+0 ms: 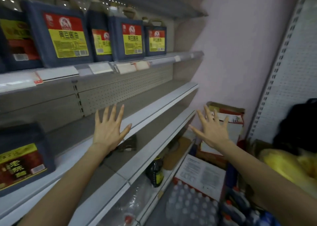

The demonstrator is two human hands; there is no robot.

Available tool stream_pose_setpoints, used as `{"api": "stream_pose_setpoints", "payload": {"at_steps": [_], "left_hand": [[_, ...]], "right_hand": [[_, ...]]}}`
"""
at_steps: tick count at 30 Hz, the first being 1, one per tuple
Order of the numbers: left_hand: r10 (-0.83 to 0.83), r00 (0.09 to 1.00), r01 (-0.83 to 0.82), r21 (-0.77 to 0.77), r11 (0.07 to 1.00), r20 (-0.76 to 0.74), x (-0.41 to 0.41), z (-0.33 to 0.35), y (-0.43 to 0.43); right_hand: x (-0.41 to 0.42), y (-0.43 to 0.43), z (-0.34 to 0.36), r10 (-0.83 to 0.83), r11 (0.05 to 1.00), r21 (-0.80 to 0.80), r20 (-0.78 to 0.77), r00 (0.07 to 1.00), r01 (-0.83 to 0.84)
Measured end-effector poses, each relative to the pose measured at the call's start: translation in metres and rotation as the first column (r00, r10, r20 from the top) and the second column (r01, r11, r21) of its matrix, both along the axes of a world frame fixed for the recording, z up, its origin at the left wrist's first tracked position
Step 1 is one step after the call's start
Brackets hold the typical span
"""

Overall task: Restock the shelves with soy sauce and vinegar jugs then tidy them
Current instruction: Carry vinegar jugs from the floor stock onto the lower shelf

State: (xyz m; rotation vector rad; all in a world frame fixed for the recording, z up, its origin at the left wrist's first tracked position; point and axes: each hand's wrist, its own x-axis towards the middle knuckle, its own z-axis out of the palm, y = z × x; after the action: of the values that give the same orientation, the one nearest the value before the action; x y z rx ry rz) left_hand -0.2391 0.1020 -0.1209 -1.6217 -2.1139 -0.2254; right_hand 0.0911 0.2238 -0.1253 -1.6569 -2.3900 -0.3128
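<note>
A shop, likely a grocery: metal shelves (154,104) with price strips (101,68) and labelled jugs (58,35).

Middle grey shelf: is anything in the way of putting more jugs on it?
Nothing visible. The grey metal middle shelf lies bare right of the dark red-labelled vinegar jug; left hand and right hand hover open.

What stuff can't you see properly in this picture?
All in the head view:
- Vinegar jug: cut off by the left edge.
- Small dark object: partly hidden by the left hand.
- Cardboard box: partly hidden by the right hand.
- Price tags: too blurred to read.
</note>
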Motion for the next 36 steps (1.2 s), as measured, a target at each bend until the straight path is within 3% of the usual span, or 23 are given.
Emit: {"api": "stream_pose_setpoints", "payload": {"at_steps": [8,19,28,36], "left_hand": [[-0.228,0.973,0.228,-0.008,0.974,-0.043,0.036,0.007,0.083],[-0.520,0.850,0.521,-0.013,0.853,-0.087,0.113,-0.021,0.157],[-0.683,0.730,0.678,-0.088,0.729,-0.032,0.206,-0.059,0.188],[-0.688,0.726,0.679,-0.140,0.720,-0.016,0.296,-0.086,0.237]], "right_hand": [[0.068,-0.001,-0.002,-0.268,0.963,0.025,-0.009,0.963,0.268],[0.134,-0.045,-0.030,-0.572,0.820,0.000,-0.007,0.820,0.572],[0.207,-0.066,-0.066,-0.690,0.722,-0.050,0.028,0.723,0.690],[0.296,-0.028,-0.091,-0.711,0.697,-0.093,0.043,0.702,0.711]]}}
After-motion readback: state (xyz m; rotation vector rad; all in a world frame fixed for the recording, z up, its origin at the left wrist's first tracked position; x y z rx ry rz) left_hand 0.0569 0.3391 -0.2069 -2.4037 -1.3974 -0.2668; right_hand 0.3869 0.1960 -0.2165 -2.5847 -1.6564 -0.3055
